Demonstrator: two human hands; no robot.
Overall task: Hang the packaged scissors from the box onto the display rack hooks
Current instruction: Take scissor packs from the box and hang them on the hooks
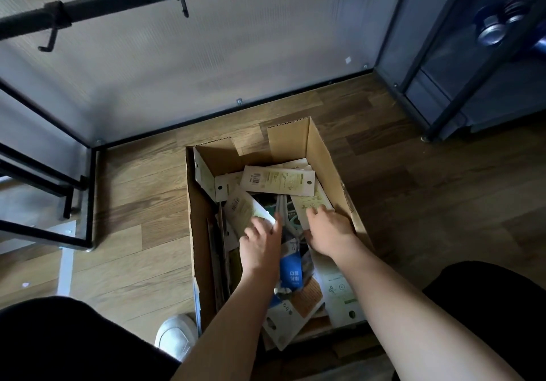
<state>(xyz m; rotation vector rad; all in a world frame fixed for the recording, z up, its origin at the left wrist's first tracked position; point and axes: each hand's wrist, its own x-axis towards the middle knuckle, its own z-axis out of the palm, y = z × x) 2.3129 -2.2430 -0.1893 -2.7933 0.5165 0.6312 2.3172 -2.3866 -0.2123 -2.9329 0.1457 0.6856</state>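
Both hands are down in the cardboard box (320, 156) rummaging. The left hand (260, 243) pinches a cream scissors pack (246, 208) near the box's middle, while the right hand (329, 228) lies with loose fingers on another pack (310, 203). Best to lift one pack by its hang-hole end so it slides straight onto a rack hook (48, 42) above the box. A barcode shows; the blue pack's (291, 271) lettering isn't legible.

A wood-plank floor (141, 250) carries everything. An open cardboard box (201, 233) sits on it. The black rack frame's feet (88, 245) stand beside it.
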